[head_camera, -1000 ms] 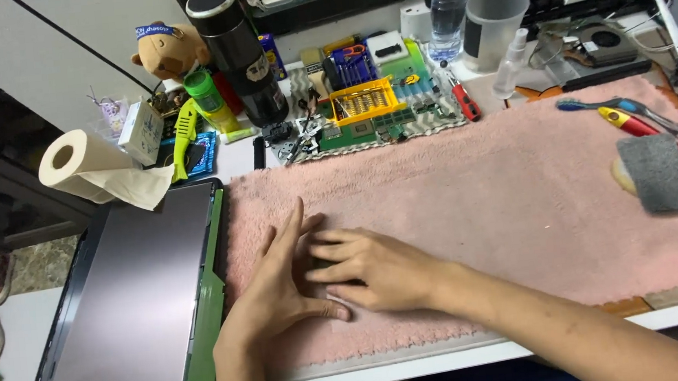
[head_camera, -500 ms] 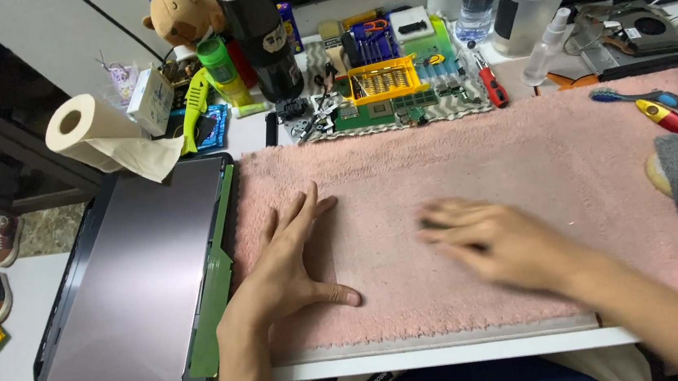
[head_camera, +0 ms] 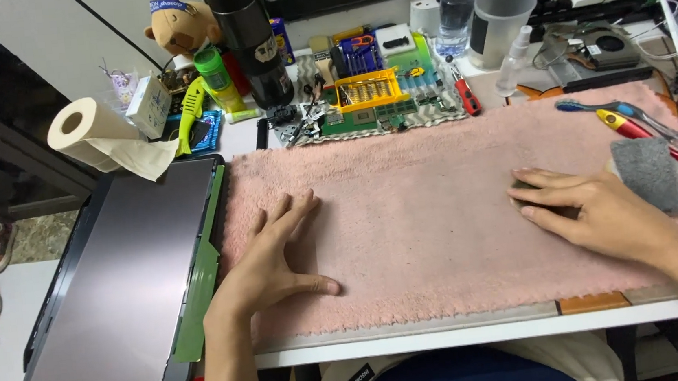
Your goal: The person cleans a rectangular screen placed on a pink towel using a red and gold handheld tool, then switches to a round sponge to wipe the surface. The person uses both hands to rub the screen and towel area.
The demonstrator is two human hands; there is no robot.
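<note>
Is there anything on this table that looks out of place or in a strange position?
The dark panel at the left lies askew, its near corner hanging past the table edge. The paper roll trails a loose sheet onto it. Otherwise only ordinary clutter.

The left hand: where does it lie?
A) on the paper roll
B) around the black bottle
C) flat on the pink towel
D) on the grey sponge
C: the left hand lies palm down, fingers spread, on the pink towel, beside the dark panel.
</note>
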